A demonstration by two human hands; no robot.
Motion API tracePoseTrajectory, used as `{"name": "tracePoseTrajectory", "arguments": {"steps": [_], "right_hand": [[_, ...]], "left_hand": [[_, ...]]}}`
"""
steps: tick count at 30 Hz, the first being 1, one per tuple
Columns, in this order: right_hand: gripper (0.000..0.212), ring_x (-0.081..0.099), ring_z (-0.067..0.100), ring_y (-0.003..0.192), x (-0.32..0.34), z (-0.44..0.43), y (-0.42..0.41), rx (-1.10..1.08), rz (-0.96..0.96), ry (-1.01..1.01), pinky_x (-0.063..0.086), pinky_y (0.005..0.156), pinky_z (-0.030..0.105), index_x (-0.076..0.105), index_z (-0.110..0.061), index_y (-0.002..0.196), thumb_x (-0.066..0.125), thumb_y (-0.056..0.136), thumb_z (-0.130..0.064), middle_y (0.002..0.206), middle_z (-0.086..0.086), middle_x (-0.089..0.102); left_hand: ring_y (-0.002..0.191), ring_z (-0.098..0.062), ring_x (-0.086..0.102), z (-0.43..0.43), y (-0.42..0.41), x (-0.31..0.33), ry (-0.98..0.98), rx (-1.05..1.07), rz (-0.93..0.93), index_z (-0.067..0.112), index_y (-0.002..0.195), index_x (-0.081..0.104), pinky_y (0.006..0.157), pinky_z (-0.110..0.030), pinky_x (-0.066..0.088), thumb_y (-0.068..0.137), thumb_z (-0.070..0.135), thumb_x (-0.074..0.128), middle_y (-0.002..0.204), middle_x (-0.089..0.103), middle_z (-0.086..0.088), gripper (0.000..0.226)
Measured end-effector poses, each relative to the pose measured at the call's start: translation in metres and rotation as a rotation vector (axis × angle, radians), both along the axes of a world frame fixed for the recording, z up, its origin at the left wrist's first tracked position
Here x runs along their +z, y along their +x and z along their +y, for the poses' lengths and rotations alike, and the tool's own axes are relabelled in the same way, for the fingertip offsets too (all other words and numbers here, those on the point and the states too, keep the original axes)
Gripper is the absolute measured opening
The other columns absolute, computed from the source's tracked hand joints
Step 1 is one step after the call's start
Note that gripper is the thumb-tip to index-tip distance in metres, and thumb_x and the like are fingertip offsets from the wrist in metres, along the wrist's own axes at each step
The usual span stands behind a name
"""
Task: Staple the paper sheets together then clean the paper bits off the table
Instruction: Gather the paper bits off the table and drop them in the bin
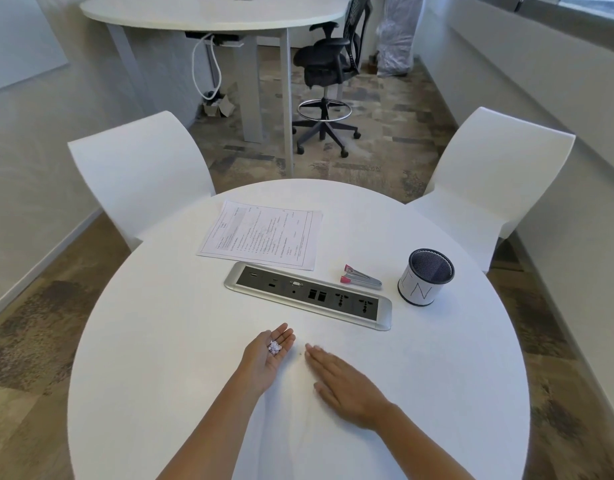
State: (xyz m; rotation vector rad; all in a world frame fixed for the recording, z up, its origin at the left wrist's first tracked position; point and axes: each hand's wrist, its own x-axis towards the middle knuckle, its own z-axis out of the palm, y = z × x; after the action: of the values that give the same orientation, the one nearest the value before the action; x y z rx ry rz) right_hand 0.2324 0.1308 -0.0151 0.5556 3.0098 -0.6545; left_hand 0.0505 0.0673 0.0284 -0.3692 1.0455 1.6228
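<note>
My left hand [269, 355] lies palm up on the round white table [160, 341], cupped under a small heap of white paper bits [274, 347]. My right hand [343, 384] rests flat, palm down, just right of it, fingertips pointing toward the left hand. One tiny bit [300, 353] lies on the table between the two hands. The printed paper sheets [260, 235] lie at the far side of the table. A pink and grey stapler [361, 277] sits to their right, untouched.
A silver power and socket panel [307, 296] is set into the table's middle. A mesh cup [426, 277] with a white label stands at the right. Two white chairs [143, 174] [489, 178] flank the far edge; a black office chair [328, 67] and another table stand beyond.
</note>
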Motion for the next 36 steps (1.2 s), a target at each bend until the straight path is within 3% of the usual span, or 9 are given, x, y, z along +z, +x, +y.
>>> {"name": "tracePoseTrajectory", "arguments": {"steps": [4, 7, 13, 15, 18, 21, 24, 30, 36], "right_hand": [[0.062, -0.008, 0.002, 0.144, -0.009, -0.012, -0.003, -0.392, 0.053, 0.002, -0.007, 0.114, 0.014, 0.001, -0.019, 0.149, 0.008, 0.096, -0.05, 0.156, -0.007, -0.001], [0.071, -0.006, 0.011, 0.144, -0.019, -0.02, -0.007, -0.534, -0.073, 0.011, 0.0, 0.114, 0.024, -0.002, -0.008, 0.149, 0.015, 0.098, -0.054, 0.153, 0.007, 0.021], [0.071, 0.024, 0.021, 0.14, -0.021, -0.018, -0.03, -0.377, -0.157, 0.045, 0.011, 0.112, 0.03, 0.039, -0.003, 0.138, 0.017, 0.096, -0.057, 0.146, 0.011, 0.04], [0.067, 0.031, 0.019, 0.139, -0.02, -0.013, -0.033, -0.304, -0.119, 0.112, 0.02, 0.115, 0.033, 0.035, -0.005, 0.14, 0.017, 0.098, -0.053, 0.149, 0.008, 0.035], [0.058, 0.009, 0.015, 0.144, -0.014, -0.007, -0.039, -0.176, -0.05, 0.135, 0.019, 0.118, 0.032, 0.016, -0.017, 0.149, 0.023, 0.097, -0.041, 0.156, 0.001, 0.006], [0.055, 0.049, 0.018, 0.128, -0.016, -0.007, -0.038, -0.138, 0.064, 0.044, 0.056, 0.084, 0.027, 0.043, -0.022, 0.136, 0.062, 0.085, -0.022, 0.142, 0.004, 0.048], [0.079, 0.062, 0.014, 0.107, -0.018, -0.008, -0.03, -0.119, 0.099, 0.084, 0.055, 0.056, 0.014, 0.057, -0.017, 0.12, 0.09, 0.049, -0.017, 0.119, -0.001, 0.063], [0.04, 0.048, 0.005, 0.085, -0.02, -0.007, -0.021, -0.137, 0.236, 0.212, 0.048, 0.046, 0.015, 0.062, -0.019, 0.098, 0.074, 0.061, -0.013, 0.098, -0.011, 0.05], [0.041, 0.05, 0.01, 0.061, -0.012, -0.007, -0.027, -0.171, 0.107, 0.262, 0.035, 0.039, 0.019, 0.053, -0.021, 0.07, 0.084, 0.048, -0.007, 0.07, -0.008, 0.05]], "left_hand": [[0.085, -0.026, 0.059, -0.002, -0.002, -0.001, -0.005, 0.001, -0.001, -0.006, 0.091, 0.058, 0.059, -0.03, 0.057, 0.102, 0.009, 0.028, 0.093, 0.06, -0.018, 0.035], [0.086, -0.026, 0.058, -0.001, -0.001, -0.001, -0.002, 0.0, -0.009, -0.007, 0.091, 0.058, 0.059, -0.03, 0.057, 0.102, 0.01, 0.028, 0.093, 0.06, -0.018, 0.035], [0.087, -0.027, 0.059, 0.002, 0.004, -0.001, -0.003, -0.021, -0.005, -0.005, 0.092, 0.058, 0.061, -0.029, 0.057, 0.102, 0.011, 0.028, 0.095, 0.061, -0.018, 0.035], [0.087, -0.026, 0.059, 0.003, 0.005, 0.001, -0.001, -0.026, -0.001, -0.006, 0.094, 0.058, 0.059, -0.028, 0.057, 0.102, 0.011, 0.027, 0.094, 0.061, -0.018, 0.036], [0.086, -0.026, 0.058, 0.004, 0.003, 0.002, 0.001, -0.019, 0.006, -0.006, 0.092, 0.058, 0.061, -0.027, 0.057, 0.102, 0.01, 0.027, 0.093, 0.06, -0.018, 0.036], [0.087, -0.026, 0.058, 0.003, 0.0, 0.0, 0.002, -0.011, -0.005, -0.006, 0.09, 0.058, 0.059, -0.028, 0.057, 0.102, 0.011, 0.026, 0.093, 0.059, -0.019, 0.038], [0.085, -0.026, 0.058, 0.001, 0.0, -0.001, -0.012, -0.009, -0.004, -0.006, 0.09, 0.058, 0.057, -0.028, 0.057, 0.102, 0.01, 0.025, 0.092, 0.06, -0.018, 0.038], [0.085, -0.026, 0.058, -0.001, -0.002, -0.003, -0.021, -0.01, -0.021, -0.006, 0.09, 0.058, 0.056, -0.028, 0.057, 0.102, 0.01, 0.026, 0.093, 0.06, -0.018, 0.037], [0.084, -0.026, 0.059, -0.002, 0.002, -0.004, -0.044, -0.023, -0.003, -0.006, 0.094, 0.057, 0.056, -0.028, 0.057, 0.102, 0.01, 0.027, 0.092, 0.06, -0.018, 0.035]]}}
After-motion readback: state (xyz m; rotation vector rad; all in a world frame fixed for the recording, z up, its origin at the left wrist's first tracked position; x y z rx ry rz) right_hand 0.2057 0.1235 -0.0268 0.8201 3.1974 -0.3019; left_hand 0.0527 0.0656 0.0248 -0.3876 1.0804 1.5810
